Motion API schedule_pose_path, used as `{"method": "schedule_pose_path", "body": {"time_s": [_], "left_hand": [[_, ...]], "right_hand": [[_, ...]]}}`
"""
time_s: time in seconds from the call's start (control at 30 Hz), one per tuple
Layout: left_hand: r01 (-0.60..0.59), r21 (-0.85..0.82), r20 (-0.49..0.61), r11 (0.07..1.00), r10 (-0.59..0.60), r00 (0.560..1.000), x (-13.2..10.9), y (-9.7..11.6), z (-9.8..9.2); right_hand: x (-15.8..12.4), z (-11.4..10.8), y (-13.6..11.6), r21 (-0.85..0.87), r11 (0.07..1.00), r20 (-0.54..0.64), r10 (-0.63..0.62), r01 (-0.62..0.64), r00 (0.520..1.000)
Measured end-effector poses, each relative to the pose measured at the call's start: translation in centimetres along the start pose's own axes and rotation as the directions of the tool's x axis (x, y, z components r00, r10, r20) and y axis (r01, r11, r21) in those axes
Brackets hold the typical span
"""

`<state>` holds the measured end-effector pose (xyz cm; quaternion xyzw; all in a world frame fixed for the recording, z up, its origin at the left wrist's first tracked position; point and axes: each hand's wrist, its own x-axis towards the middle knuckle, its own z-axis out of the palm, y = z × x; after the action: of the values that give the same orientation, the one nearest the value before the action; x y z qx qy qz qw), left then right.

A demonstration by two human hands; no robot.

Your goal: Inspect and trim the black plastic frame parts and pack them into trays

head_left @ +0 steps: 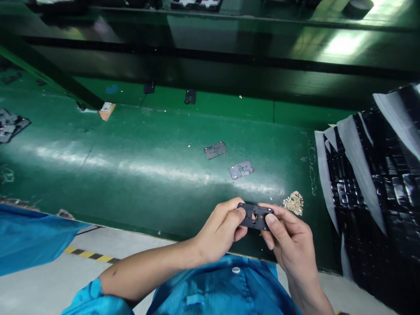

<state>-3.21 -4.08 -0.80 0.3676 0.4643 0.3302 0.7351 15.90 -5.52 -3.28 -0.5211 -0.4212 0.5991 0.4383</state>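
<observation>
Remotely, I have the left hand [220, 226] and right hand [293, 234] pinching close together, thumbs [273, 223] uppermost, left forearm [149, 270] slanting inward.

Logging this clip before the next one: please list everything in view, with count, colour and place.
bench: 1, green, across middle
shelf: 1, dark green, above bench
top-edge items: count unclear, mostly dark, cut off
post: 1, green, upper left
block: 1, tan, post's foot
small parts: at least 2, black, bench's back
loose plates: 2, grey, mid-bench
grey pile: 1, grey, left edge
chip pile: 1, beige, bench's right
wrapped stack: 1, black, right
blue cloth: 1, blue, lower left
held plate: 1, black, between hands
left hand: 1, bare, lower centre
right hand: 1, bare, lower right
</observation>
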Motion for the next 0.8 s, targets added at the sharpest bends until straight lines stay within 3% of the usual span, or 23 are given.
{"method": "schedule_pose_path", "body": {"time_s": [0.37,0.47,0.6,0.7,0.8], "left_hand": [[0.017,0.052,-0.112,0.999,-0.011,0.994,0.2,-0.7,-0.3],[-0.042,0.171,-0.072,0.984,0.055,0.996,0.1,-0.7,-1.0],[-0.159,0.423,-0.057,0.892,0.201,0.978,0.0,0.0,-2.3],[-0.209,0.478,-0.062,0.853,0.27,0.961,-0.2,0.7,-3.1],[-0.24,0.501,0.029,0.832,0.261,0.965,-0.4,1.5,-3.8]], "right_hand": [[0.0,1.3,-0.9,-0.075,0.994,0.005,-0.073,0.074,0.997],[0.2,1.6,-1.2,-0.073,0.994,-0.002,-0.076,0.076,0.997],[0.5,1.8,-1.2,-0.056,0.997,-0.033,-0.051,0.049,0.998],[0.8,1.9,-0.8,-0.053,0.999,-0.034,-0.014,0.012,0.999],[1.2,2.0,-0.5,-0.095,0.995,0.001,-0.017,0.017,1.0]]}}
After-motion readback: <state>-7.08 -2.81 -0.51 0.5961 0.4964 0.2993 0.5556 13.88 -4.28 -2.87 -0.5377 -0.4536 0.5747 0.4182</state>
